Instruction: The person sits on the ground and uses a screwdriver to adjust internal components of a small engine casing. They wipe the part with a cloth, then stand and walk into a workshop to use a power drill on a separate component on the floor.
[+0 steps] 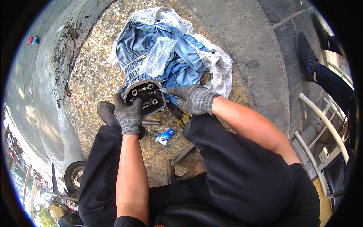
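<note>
My left hand [127, 115], in a grey knit glove, grips a dark metal engine head [153, 104] by its left side, thumb inside it. Bolt bosses and a spring show in its cavity. My gloved right hand [194, 99] pinches a small, thin light-coloured item at the head's right rim; I cannot make out what it is. Behind lie blue and white cloths [183, 60] with a clear plastic bag [159, 53] on them. Below are a metal tube [151, 122], a blue-and-white packet [165, 136] and a yellow-and-black tool [177, 115], partly hidden.
My bent legs frame the work on a speckled stone surface [87, 64]. At right are another person's dark shoe [304, 53] and leg, beside a tubular metal frame [321, 117]. A vehicle wheel [73, 174] stands at lower left, a wooden stool [177, 159] below me.
</note>
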Action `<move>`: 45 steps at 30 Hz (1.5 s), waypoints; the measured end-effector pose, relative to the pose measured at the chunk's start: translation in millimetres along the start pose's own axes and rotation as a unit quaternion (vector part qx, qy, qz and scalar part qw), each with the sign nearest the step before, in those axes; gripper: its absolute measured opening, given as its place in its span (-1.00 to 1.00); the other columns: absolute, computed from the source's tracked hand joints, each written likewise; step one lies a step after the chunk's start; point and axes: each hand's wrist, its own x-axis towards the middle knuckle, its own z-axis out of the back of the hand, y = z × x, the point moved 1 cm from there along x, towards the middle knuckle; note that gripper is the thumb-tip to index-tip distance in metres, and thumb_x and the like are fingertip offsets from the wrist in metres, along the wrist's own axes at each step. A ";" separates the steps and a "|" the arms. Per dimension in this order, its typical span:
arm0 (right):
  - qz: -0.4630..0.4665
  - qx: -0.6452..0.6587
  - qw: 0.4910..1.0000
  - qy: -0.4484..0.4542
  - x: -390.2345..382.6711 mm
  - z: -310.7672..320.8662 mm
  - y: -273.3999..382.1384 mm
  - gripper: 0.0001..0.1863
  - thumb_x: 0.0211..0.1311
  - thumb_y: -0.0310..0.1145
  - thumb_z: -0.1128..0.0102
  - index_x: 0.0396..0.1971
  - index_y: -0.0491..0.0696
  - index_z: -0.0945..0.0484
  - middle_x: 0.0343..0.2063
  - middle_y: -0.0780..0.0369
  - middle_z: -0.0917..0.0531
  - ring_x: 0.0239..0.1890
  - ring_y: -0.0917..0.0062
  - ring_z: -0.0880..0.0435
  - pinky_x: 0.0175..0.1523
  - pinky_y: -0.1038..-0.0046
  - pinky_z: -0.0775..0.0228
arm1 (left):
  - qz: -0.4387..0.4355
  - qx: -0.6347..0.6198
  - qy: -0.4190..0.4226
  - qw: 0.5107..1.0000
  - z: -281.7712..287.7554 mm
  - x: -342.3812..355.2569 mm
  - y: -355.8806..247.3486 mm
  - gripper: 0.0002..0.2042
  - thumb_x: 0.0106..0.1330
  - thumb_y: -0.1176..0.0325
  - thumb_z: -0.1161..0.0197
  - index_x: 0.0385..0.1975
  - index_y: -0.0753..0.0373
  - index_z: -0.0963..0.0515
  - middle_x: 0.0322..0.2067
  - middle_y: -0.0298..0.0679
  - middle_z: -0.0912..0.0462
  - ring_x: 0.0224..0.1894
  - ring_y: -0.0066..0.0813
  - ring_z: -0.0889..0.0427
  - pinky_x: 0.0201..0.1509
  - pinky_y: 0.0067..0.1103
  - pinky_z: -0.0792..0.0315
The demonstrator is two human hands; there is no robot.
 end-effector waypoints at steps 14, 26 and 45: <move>0.091 0.015 0.994 0.056 -5.8 -16.1 -3.8 -0.41 0.32 -0.34 -0.06 0.37 0.15 -0.33 -0.07 0.03 -0.69 -0.08 0.20 -0.69 0.05 0.24 -0.50 | 0.013 -0.009 0.001 1.000 -0.3 0.1 -3.8 -0.50 0.04 0.51 -0.42 0.03 0.30 -0.43 -0.20 -0.12 -0.68 -0.18 -0.38 -0.68 -0.05 -0.49 -0.56; 0.048 -0.035 0.998 0.012 -20.3 -5.0 0.4 -0.43 0.31 -0.14 -0.07 0.33 0.17 -0.38 -0.27 -0.01 -0.71 -0.24 0.10 -0.71 -0.08 0.13 -0.52 | -0.014 -0.010 0.000 1.000 1.2 -3.3 -6.1 -0.50 0.04 0.41 -0.45 0.04 0.24 -0.49 -0.19 -0.05 -0.72 -0.15 -0.23 -0.74 -0.02 -0.41 -0.56; -0.041 -0.046 0.994 -0.094 -21.9 10.8 -27.5 -0.38 0.24 -0.21 -0.15 0.32 0.03 -0.35 -0.31 -0.04 -0.70 -0.21 0.06 -0.70 -0.07 0.10 -0.52 | 0.110 -0.223 0.177 0.952 25.6 8.3 -26.2 -0.43 0.17 0.45 -0.44 0.19 0.37 -0.39 -0.20 -0.09 -0.64 -0.27 -0.43 -0.65 -0.18 -0.54 -0.57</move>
